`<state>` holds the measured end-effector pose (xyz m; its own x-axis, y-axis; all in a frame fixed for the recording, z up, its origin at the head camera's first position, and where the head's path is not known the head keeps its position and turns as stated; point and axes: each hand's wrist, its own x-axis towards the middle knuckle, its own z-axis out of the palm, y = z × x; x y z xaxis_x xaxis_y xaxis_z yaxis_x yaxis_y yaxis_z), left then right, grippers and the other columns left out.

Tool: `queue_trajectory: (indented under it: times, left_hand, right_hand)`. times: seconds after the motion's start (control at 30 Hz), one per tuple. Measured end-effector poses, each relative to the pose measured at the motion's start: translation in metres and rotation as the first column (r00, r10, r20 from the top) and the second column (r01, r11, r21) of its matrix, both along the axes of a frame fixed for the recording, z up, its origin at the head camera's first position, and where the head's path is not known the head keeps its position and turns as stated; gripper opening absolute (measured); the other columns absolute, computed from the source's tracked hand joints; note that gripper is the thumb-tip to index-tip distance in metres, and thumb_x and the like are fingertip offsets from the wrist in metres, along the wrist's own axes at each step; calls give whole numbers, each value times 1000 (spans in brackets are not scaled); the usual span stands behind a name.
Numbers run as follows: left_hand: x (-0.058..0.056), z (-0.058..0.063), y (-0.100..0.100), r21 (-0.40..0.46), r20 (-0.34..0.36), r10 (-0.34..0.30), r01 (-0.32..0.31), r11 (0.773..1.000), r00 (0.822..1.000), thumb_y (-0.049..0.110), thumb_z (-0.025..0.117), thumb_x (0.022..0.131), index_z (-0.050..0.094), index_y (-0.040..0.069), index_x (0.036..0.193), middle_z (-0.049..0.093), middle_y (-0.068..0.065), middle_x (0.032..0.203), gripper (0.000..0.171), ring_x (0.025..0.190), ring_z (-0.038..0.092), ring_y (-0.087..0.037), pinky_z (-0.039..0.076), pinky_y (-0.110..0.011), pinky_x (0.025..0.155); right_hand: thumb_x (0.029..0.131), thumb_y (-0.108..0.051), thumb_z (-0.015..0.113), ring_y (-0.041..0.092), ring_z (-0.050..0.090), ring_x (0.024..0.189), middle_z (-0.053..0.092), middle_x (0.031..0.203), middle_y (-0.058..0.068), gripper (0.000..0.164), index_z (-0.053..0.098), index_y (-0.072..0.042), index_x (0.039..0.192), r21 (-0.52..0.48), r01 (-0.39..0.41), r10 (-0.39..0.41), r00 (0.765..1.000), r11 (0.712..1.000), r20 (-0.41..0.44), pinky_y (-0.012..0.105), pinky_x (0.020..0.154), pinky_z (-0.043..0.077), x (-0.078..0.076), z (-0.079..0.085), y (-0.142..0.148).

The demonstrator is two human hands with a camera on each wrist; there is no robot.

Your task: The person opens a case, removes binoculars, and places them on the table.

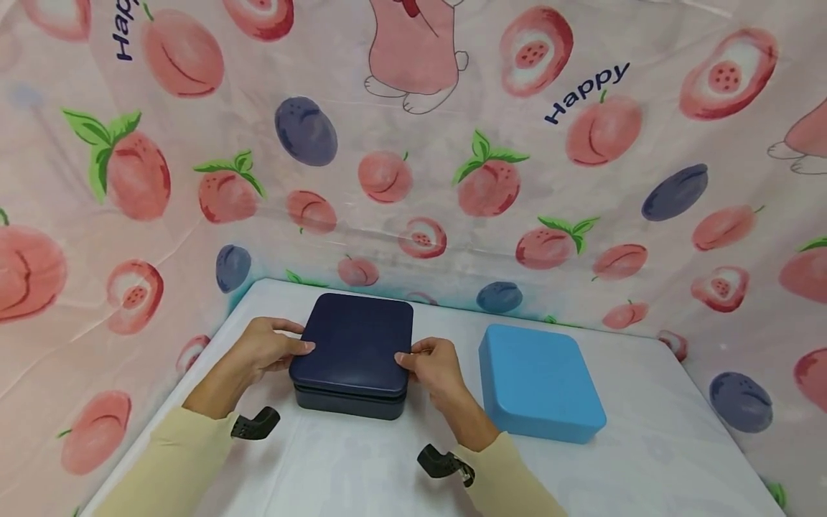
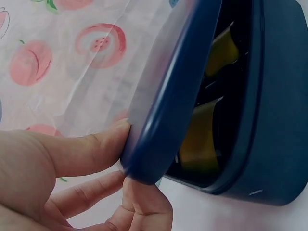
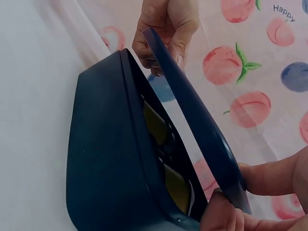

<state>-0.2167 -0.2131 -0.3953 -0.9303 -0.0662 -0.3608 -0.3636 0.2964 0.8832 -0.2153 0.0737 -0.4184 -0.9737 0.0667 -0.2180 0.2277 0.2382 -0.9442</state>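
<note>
A dark navy box [image 1: 349, 404] stands on the white table, its lid [image 1: 358, 337] raised so that a gap shows between the two. With thumb on top and fingers beneath, my left hand [image 1: 261, 345] pinches the lid's left edge. The opposite edge is gripped the same way by my right hand [image 1: 439, 366]. Through the gap, the left wrist view shows shiny yellowish pieces [image 2: 199, 139] inside the dark box; the right wrist view shows them too [image 3: 175, 187]. What they are cannot be made out, and the lid hides most of the inside.
A light blue box [image 1: 543, 380], closed on top, lies to the right of my right hand. Behind and beside the white table [image 1: 323, 467] hangs a pink cloth [image 1: 420, 143] printed with fruit. Black wrist devices [image 1: 255, 424] sit at both sleeves.
</note>
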Motion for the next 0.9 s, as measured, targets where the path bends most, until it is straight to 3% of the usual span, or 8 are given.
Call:
queue_trajectory:
  times: [0.47,0.7,0.9]
  left_hand:
    - [17,14,-33,-18,-34,-37,36,999,999,14,83,88,51,-8,146,65,2,82,70,70,59,-10,56,-24,65]
    - [24,21,-66,-78,-24,-104,102,992,994,21,80,93,46,-9,149,72,0,98,72,83,65,-11,58,-25,75]
    - [34,22,-95,-99,-28,-130,127,987,991,23,77,96,43,-12,150,73,0,103,72,86,68,-12,59,-26,80]
  right_hand:
    - [90,-5,79,17,70,78,65,93,12,30,62,6,112,-50,-129,128,992,990,-21,36,79,66,12,14,-21]
    - [90,-1,77,19,75,83,69,100,16,35,61,9,120,-115,-210,206,978,971,-40,39,85,66,20,21,-42]
    - [89,4,75,21,76,87,68,95,13,38,60,11,123,-181,-264,257,964,947,-63,42,87,65,29,23,-64]
